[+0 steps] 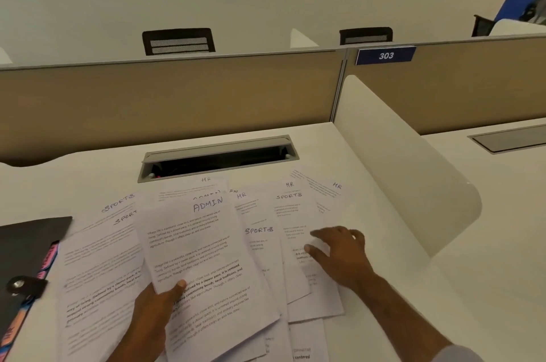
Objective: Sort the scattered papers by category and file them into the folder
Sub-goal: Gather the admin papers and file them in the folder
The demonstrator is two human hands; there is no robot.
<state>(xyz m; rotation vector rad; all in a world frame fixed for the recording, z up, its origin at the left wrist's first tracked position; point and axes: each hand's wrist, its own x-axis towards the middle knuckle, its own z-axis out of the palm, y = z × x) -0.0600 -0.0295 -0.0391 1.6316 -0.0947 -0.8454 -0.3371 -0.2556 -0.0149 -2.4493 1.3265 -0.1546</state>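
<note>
Folder: one dark folder (28,243) lies at the left edge of the white desk (384,243), with one strap and metal snap (18,284) across it; coloured divider tabs (44,268) in pink, orange and blue stick out along its right side.
Sports sheets, left: two sheets headed SPORTS (118,203) overlap just right of the folder, lying flat on the desk.
Left hand: the left hand (153,310) grips the lower edge of the sheet headed ADMIN (206,205), thumb on top of the print, fingers underneath.
Admin sheets: one is in the hand, raised over the pile; a second ADMIN heading peeks out just behind its top edge.
HR sheets: four HR headings (206,180) are readable, one behind the ADMIN sheets, one just right of them, and two further right, the last on a tilted sheet at the far right of the spread.
Sports sheets, right: two more, one headed low in the middle (259,230), one higher up (289,196); that makes four SPORTS headings in all.
Right hand: the right hand (339,255) rests on the right-hand sheets with fingers spread and lightly bent, gripping nothing.
Cable tray: one open slot (218,159) sits in the desk behind the papers.
Behind: a tan partition (177,95), one blue sign reading 303 (385,55), and three chair backs (178,41) beyond it.
</note>
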